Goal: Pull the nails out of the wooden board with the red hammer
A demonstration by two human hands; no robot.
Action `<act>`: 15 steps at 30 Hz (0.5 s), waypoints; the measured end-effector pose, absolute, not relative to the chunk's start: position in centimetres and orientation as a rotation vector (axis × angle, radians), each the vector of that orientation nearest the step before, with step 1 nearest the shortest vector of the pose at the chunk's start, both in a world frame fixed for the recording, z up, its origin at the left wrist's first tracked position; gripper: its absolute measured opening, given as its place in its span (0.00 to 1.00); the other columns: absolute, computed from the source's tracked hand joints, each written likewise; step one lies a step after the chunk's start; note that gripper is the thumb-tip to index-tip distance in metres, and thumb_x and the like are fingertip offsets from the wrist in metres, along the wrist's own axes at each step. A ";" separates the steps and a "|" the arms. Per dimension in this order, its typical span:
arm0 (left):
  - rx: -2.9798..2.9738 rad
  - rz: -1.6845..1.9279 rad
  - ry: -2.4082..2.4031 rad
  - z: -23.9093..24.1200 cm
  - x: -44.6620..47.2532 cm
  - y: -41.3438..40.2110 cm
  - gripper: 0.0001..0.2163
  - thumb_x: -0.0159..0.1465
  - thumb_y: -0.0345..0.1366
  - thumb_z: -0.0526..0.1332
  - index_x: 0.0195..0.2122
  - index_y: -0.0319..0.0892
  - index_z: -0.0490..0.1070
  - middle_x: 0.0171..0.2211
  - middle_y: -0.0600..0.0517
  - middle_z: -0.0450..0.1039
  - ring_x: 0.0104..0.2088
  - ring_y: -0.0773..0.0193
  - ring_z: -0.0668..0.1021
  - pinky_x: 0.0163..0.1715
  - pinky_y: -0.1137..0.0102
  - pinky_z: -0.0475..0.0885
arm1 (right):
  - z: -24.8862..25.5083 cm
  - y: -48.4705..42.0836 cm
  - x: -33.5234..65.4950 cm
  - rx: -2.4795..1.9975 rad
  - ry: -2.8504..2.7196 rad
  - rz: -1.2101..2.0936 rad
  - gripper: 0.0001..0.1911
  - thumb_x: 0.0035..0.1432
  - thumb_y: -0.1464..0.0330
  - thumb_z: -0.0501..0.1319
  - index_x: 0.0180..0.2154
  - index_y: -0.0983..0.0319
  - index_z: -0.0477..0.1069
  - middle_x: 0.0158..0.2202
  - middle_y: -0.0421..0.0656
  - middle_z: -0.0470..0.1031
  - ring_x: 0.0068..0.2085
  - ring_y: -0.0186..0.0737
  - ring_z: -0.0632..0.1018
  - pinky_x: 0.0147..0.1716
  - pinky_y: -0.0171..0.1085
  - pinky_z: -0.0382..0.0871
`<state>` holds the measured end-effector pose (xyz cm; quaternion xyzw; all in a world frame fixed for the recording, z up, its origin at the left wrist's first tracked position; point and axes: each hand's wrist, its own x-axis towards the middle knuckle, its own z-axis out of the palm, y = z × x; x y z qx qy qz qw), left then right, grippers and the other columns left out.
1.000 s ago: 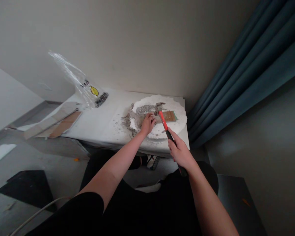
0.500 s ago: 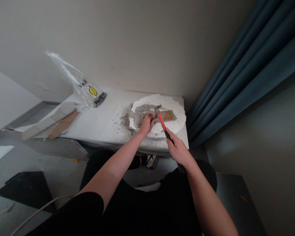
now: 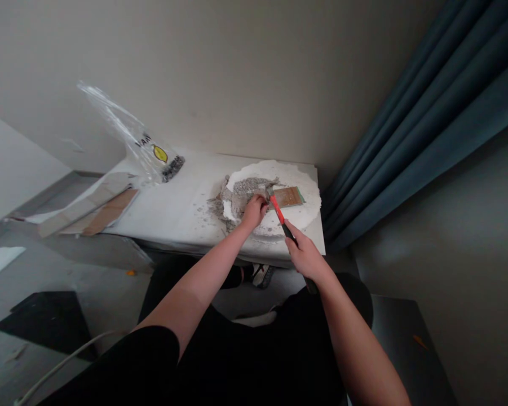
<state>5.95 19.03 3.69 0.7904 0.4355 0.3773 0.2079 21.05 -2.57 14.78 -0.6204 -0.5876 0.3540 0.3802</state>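
My right hand (image 3: 301, 248) is wrapped round the black grip of a hammer (image 3: 278, 210) with a red neck. The hammer's head is low over a white round slab (image 3: 298, 172) with a rough edge. My left hand (image 3: 254, 213) rests at the slab's middle, fingers closed close to the hammer head; what they pinch is too small to make out. Grey crumbled rubble (image 3: 245, 187) lies around the left hand and spills off the slab's left side. A brown flat piece (image 3: 287, 197) with a green edge lies just right of the hammer head.
The slab sits on a white-covered low bench (image 3: 186, 208) against the wall. A clear plastic bag (image 3: 146, 149) with a yellow print stands to its left, and cardboard strips (image 3: 110, 214) lie at the left end. Blue-grey curtains (image 3: 410, 124) hang on the right.
Both hands and the hammer stay in nearly the same place. The whole view has shifted very slightly.
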 end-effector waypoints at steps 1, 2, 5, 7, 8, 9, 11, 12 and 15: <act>2.201 1.047 1.217 3.7 6.0 19.1 0.03 0.66 0.29 0.61 0.34 0.42 0.72 0.42 0.44 0.75 0.45 0.53 0.77 0.51 0.59 0.74 | 14.8 -2.6 21.1 -1.585 -1.502 0.899 0.33 0.67 0.67 0.56 0.72 0.58 0.62 0.58 0.50 0.78 0.55 0.51 0.79 0.57 0.51 0.73; 2.200 1.044 1.220 3.7 6.0 19.1 0.03 0.66 0.29 0.61 0.35 0.41 0.72 0.42 0.43 0.75 0.45 0.53 0.77 0.51 0.59 0.74 | 14.8 -2.6 21.1 -1.584 -1.500 0.899 0.33 0.67 0.67 0.56 0.72 0.58 0.62 0.57 0.50 0.78 0.54 0.51 0.80 0.56 0.51 0.73; 2.188 1.051 1.216 3.7 6.0 19.1 0.02 0.66 0.30 0.62 0.35 0.42 0.72 0.43 0.44 0.75 0.44 0.54 0.78 0.51 0.59 0.74 | 14.8 -2.6 21.1 -1.577 -1.484 0.921 0.34 0.67 0.66 0.55 0.73 0.56 0.60 0.55 0.49 0.79 0.51 0.50 0.81 0.54 0.50 0.74; 2.192 1.047 1.207 3.8 6.0 19.1 0.03 0.66 0.30 0.62 0.34 0.42 0.72 0.42 0.44 0.75 0.45 0.54 0.77 0.51 0.59 0.74 | 14.7 -2.5 21.2 -1.578 -1.484 0.923 0.34 0.67 0.66 0.55 0.72 0.56 0.60 0.54 0.49 0.80 0.50 0.50 0.81 0.54 0.50 0.74; 2.195 1.044 1.205 3.8 5.9 19.1 0.03 0.66 0.30 0.62 0.34 0.42 0.72 0.42 0.44 0.75 0.45 0.53 0.77 0.52 0.59 0.74 | 14.7 -2.4 21.2 -1.580 -1.487 0.921 0.34 0.67 0.67 0.55 0.72 0.57 0.61 0.54 0.49 0.80 0.50 0.49 0.81 0.54 0.49 0.74; 2.196 1.042 1.207 3.8 5.9 19.1 0.03 0.66 0.30 0.62 0.34 0.42 0.72 0.42 0.44 0.75 0.45 0.53 0.77 0.52 0.58 0.74 | 14.6 -2.3 21.2 -1.581 -1.491 0.921 0.34 0.66 0.67 0.55 0.72 0.57 0.61 0.54 0.49 0.80 0.49 0.49 0.81 0.54 0.49 0.75; 2.188 1.045 1.209 3.9 5.9 19.1 0.03 0.65 0.30 0.62 0.34 0.42 0.72 0.42 0.44 0.75 0.45 0.53 0.77 0.53 0.58 0.74 | 14.5 -2.2 21.2 -1.578 -1.483 0.924 0.34 0.66 0.67 0.55 0.72 0.58 0.61 0.52 0.49 0.80 0.48 0.48 0.81 0.52 0.49 0.75; 2.182 1.053 1.204 3.9 5.9 19.1 0.03 0.66 0.30 0.62 0.34 0.42 0.72 0.42 0.44 0.75 0.45 0.54 0.77 0.52 0.59 0.74 | 14.5 -2.2 21.2 -1.573 -1.475 0.923 0.34 0.66 0.67 0.55 0.73 0.58 0.60 0.51 0.49 0.81 0.47 0.48 0.81 0.51 0.49 0.76; 2.182 1.069 1.180 3.8 5.9 19.2 0.03 0.65 0.30 0.62 0.34 0.42 0.73 0.43 0.45 0.75 0.45 0.54 0.78 0.52 0.59 0.74 | 14.4 -2.2 21.3 -1.571 -1.473 0.913 0.35 0.66 0.67 0.56 0.73 0.57 0.60 0.51 0.48 0.81 0.47 0.48 0.81 0.51 0.49 0.76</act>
